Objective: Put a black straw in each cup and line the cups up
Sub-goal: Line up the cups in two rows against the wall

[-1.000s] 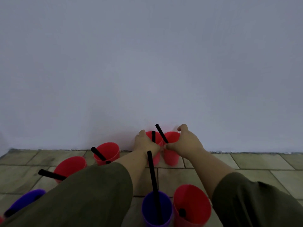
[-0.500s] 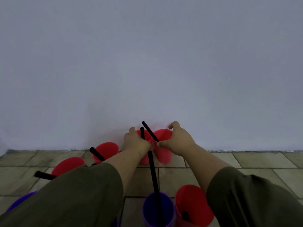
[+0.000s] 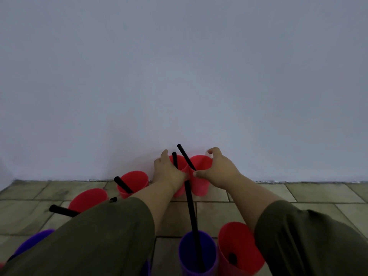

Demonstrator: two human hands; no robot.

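Tiled floor (image 3: 318,194), both hands gripping two red cups (image 3: 201,188)

far cups (image 3: 201,176) touching, against wall (image 3: 179,76) | near cups (image 3: 199,253) in front

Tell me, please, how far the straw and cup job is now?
Done: every cup in view holds a black straw, such as the purple cup. In hand: the left hand and right hand hold two red cups together by the wall. Left: the other cups stand scattered, not lined up.
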